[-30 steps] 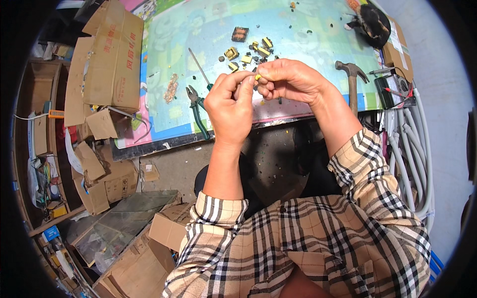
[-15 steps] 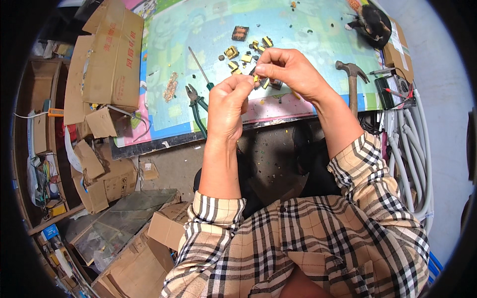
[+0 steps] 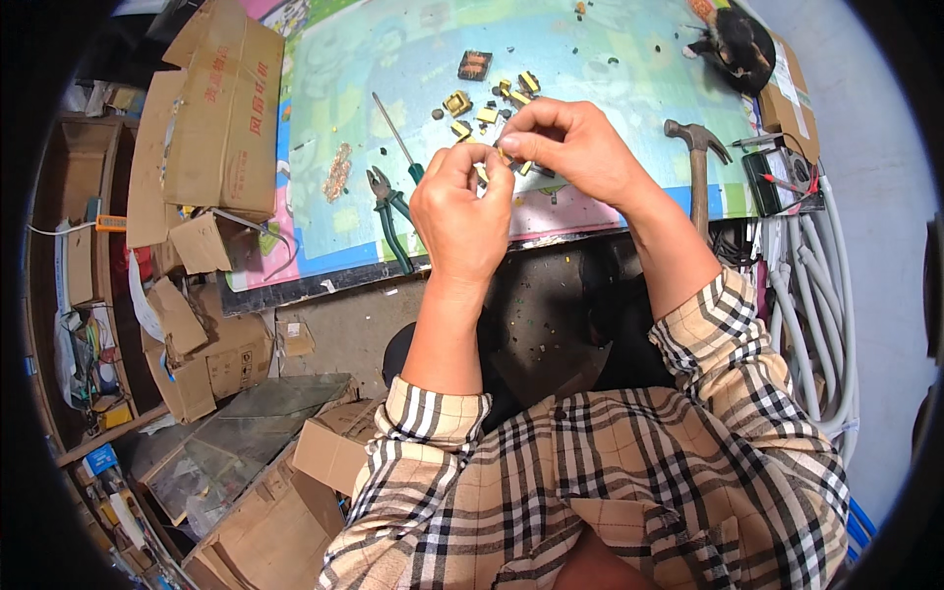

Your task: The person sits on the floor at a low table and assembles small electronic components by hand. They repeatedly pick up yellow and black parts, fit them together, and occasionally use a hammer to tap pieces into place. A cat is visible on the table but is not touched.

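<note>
Both your hands — left hand (image 3: 462, 211), right hand (image 3: 568, 147) — pinch a small yellow component (image 3: 497, 159) above the desk (image 3: 610, 211), at 12 o'clock; loosen either grip and it likely drops among the loose parts (image 3: 482, 103).

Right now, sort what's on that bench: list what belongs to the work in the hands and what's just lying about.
In hand:
- left hand and right hand, pinching one small yellow part
- matching yellow parts on the mat

Lying about:
- green-handled pliers
- screwdriver
- hammer
- cardboard boxes
- grey cables
</note>
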